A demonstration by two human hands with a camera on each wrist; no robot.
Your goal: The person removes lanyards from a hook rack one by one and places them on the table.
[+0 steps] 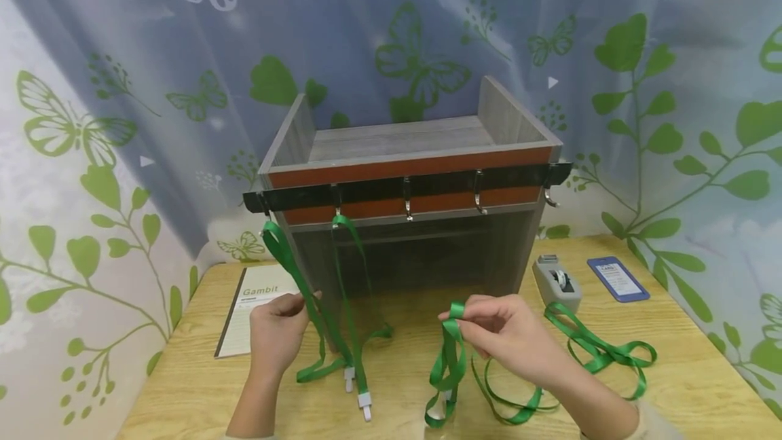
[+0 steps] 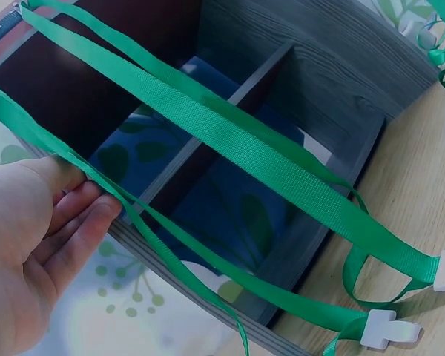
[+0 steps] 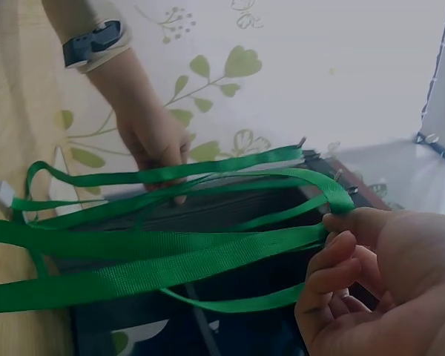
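Observation:
A grey wooden shelf unit point(image 1: 403, 138) carries a black hook rail point(image 1: 373, 191) across its front. Two green lanyards point(image 1: 347, 270) hang from the two leftmost hooks, their white clips point(image 1: 364, 402) resting on the table. My left hand point(image 1: 299, 301) pinches the strap of the leftmost hanging lanyard point(image 2: 30, 130) between thumb and fingers point(image 2: 96, 215). My right hand point(image 1: 464, 314) pinches the top loop of a third green lanyard point(image 1: 451, 358), lifted in front of the shelf; its straps point(image 3: 170, 259) trail down to the table. The other three hooks are bare.
Another green lanyard point(image 1: 601, 352) lies coiled on the wooden table point(image 1: 684, 386) at the right. A grey tape dispenser point(image 1: 556, 282) and a blue card holder point(image 1: 617, 278) sit beside the shelf. A "Gambit" booklet point(image 1: 253, 307) lies at the left.

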